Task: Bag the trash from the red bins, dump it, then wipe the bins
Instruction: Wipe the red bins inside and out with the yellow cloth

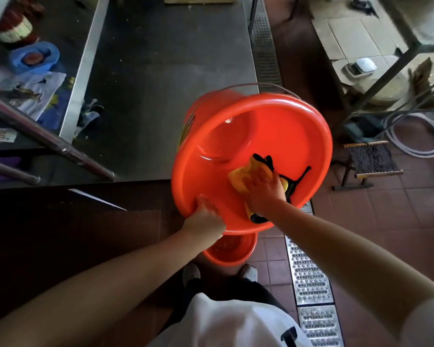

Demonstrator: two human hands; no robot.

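The dark steel bench (161, 71) lies beyond both hands and to their left; the big round red plastic bin (236, 136) leans w/ its far side at the bench corner, probably so the bench takes part of the weight. The bin is tilted, mouth toward the person, so the inside wall is reachable w/o bending deep. It looks empty of trash, only one small pale speck near the bottom, so I judge the task is at the wiping step.

Below the hands, on the tiled floor near the shoes, stands a smaller red plastic bin (232, 249), approx. half hidden; whether it is wiped I cannot tell.

The left hand (206, 214) grips the near rim, fingers curled over it, to keep the tilt steady. The right hand (264, 186) is inside, flat w/ fingers spread, pressing a yellow-and-black cloth (241, 175) on the near inner wall.
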